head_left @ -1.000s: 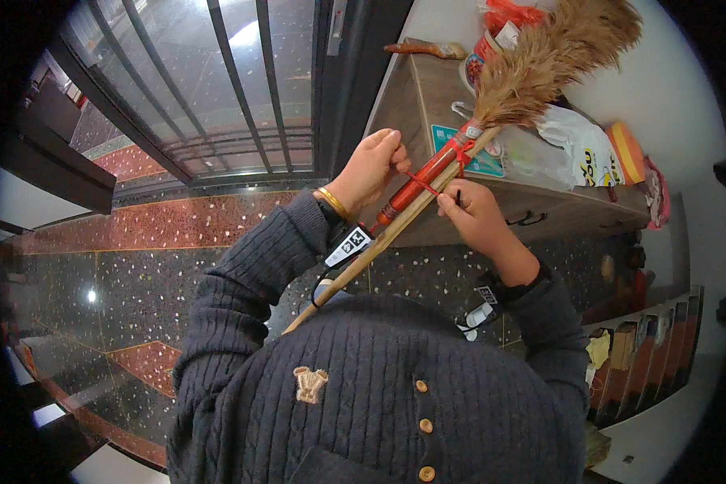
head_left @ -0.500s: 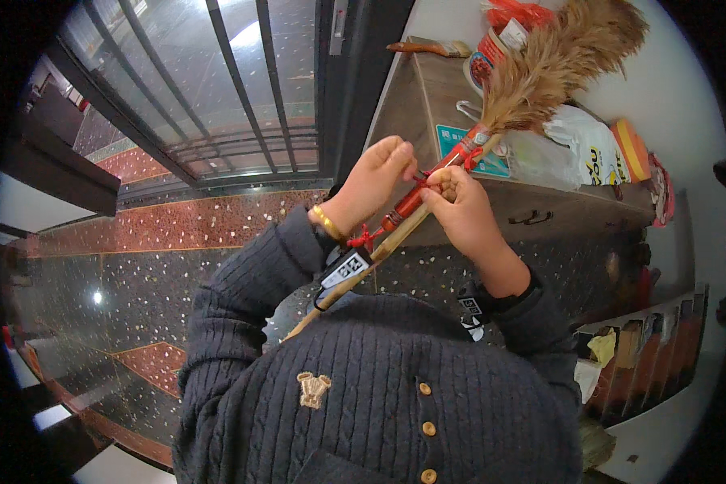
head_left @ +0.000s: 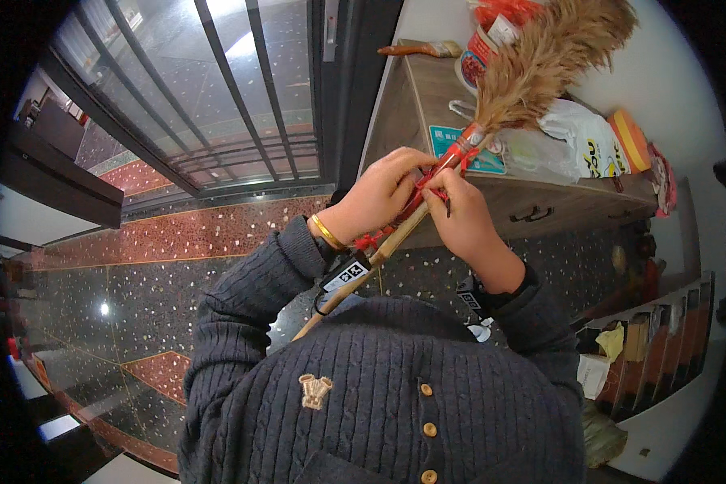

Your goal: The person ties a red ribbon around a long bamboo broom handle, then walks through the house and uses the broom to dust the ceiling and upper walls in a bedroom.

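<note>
Duster (head_left: pixel 532 77), wooden cabinet (head_left: pixel 569 203), speckled floor (head_left: pixel 157 302)

The feather duster (head_left: pixel 540 68) lies along the left side of a stick (head_left: pixel 401 234), both slanting from before the person up to the right. The left fingers (head_left: pixel 415 158) are at the handle's left, the right fingers (head_left: pixel 442 184) just right of them, a cord (head_left: pixel 437 194) at their tips. On the cabinet (head_left: pixel 407 101), a paintbrush (head_left: pixel 418 49) lies left of a tub (head_left: pixel 473 66), partly behind the plume; a plastic bag (head_left: pixel 585 141) sits right of the handle. Left of the cabinet stands a barred door (head_left: pixel 210 89).
</note>
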`<move>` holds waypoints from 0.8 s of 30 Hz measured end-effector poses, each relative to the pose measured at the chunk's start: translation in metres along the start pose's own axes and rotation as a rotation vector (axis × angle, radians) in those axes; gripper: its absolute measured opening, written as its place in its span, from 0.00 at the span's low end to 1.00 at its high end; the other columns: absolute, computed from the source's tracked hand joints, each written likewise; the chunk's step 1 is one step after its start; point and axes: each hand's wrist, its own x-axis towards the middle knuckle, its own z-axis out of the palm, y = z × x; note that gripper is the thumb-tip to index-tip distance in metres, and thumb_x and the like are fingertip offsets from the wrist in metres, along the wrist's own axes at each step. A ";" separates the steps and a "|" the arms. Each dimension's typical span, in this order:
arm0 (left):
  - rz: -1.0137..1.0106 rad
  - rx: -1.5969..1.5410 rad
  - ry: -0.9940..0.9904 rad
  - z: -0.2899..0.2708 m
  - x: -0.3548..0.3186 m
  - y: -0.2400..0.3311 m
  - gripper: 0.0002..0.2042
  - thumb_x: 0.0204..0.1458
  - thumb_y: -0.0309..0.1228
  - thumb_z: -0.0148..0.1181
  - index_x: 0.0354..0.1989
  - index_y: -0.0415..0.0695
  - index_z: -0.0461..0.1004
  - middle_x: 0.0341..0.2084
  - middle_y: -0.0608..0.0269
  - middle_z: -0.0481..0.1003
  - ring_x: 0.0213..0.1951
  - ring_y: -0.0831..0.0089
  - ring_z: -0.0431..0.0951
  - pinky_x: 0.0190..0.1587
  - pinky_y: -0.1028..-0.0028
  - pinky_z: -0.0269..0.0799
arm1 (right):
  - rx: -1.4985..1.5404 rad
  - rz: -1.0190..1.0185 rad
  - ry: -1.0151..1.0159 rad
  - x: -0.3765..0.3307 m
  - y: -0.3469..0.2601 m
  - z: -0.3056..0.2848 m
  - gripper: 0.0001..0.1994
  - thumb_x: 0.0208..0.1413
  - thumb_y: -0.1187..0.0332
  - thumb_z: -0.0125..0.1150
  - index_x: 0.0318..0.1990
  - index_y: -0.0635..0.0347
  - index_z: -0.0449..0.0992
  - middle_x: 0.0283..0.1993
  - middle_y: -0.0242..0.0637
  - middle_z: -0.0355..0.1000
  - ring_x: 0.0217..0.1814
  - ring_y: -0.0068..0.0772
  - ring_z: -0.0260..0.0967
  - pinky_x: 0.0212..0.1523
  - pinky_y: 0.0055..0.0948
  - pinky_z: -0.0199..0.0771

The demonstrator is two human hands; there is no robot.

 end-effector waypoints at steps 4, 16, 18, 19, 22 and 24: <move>0.099 0.232 -0.087 -0.008 -0.001 -0.008 0.07 0.50 0.21 0.53 0.38 0.38 0.73 0.32 0.52 0.71 0.35 0.56 0.74 0.39 0.66 0.70 | -0.001 -0.073 -0.005 0.002 0.003 -0.001 0.05 0.52 0.74 0.56 0.34 0.63 0.66 0.31 0.50 0.70 0.36 0.55 0.69 0.35 0.42 0.68; 0.293 0.432 0.053 -0.010 -0.039 -0.006 0.05 0.45 0.23 0.59 0.32 0.42 0.73 0.26 0.59 0.70 0.33 0.59 0.70 0.39 0.67 0.66 | 0.654 0.325 -0.167 0.017 0.014 -0.007 0.05 0.52 0.76 0.60 0.29 0.62 0.69 0.26 0.31 0.71 0.25 0.19 0.68 0.28 0.20 0.69; 0.282 0.413 0.035 -0.008 -0.042 -0.008 0.06 0.43 0.23 0.60 0.30 0.42 0.72 0.28 0.60 0.68 0.35 0.60 0.69 0.42 0.67 0.65 | 0.654 0.320 -0.161 0.016 0.016 -0.005 0.05 0.50 0.76 0.60 0.27 0.62 0.69 0.26 0.30 0.71 0.26 0.19 0.68 0.29 0.19 0.69; 0.274 0.406 0.022 -0.007 -0.041 -0.010 0.05 0.43 0.22 0.59 0.30 0.41 0.71 0.29 0.59 0.68 0.36 0.61 0.69 0.43 0.67 0.65 | 0.636 0.305 -0.156 0.015 0.018 -0.004 0.05 0.50 0.76 0.61 0.27 0.62 0.70 0.27 0.30 0.71 0.26 0.19 0.68 0.30 0.19 0.69; 0.184 0.251 -0.011 -0.001 -0.039 -0.014 0.04 0.45 0.21 0.58 0.29 0.40 0.71 0.36 0.57 0.66 0.40 0.62 0.68 0.46 0.69 0.64 | 0.536 0.254 -0.158 0.013 0.021 -0.002 0.06 0.49 0.77 0.61 0.25 0.61 0.69 0.27 0.30 0.71 0.28 0.19 0.68 0.30 0.21 0.68; 0.133 0.116 -0.022 0.004 -0.038 -0.016 0.03 0.47 0.21 0.55 0.30 0.39 0.70 0.39 0.56 0.65 0.42 0.64 0.67 0.48 0.70 0.63 | 0.420 0.167 -0.160 0.012 0.022 -0.002 0.06 0.47 0.78 0.61 0.25 0.61 0.68 0.26 0.31 0.71 0.28 0.21 0.68 0.30 0.22 0.67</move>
